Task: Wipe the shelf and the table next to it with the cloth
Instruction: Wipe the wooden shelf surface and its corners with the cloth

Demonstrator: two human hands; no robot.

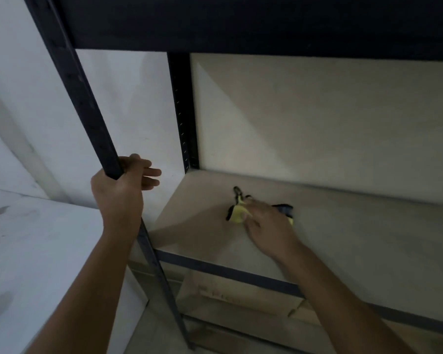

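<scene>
A yellow cloth (237, 213) with dark trim lies bunched on the beige shelf board (356, 226) of a dark metal rack. My right hand (269, 226) presses down on the cloth, fingers bent over it, and covers its middle. My left hand (120, 185) grips the rack's front left upright post (87, 106), thumb behind it and fingers loosely spread past it. The white table (36, 251) stands at the left of the rack, below my left forearm.
A dark upper shelf (241, 21) overhangs the board close above. The rear upright (183, 111) stands at the board's back left corner. A pale wall runs behind. Lower shelf boards (241, 300) show beneath the front rail (228, 272).
</scene>
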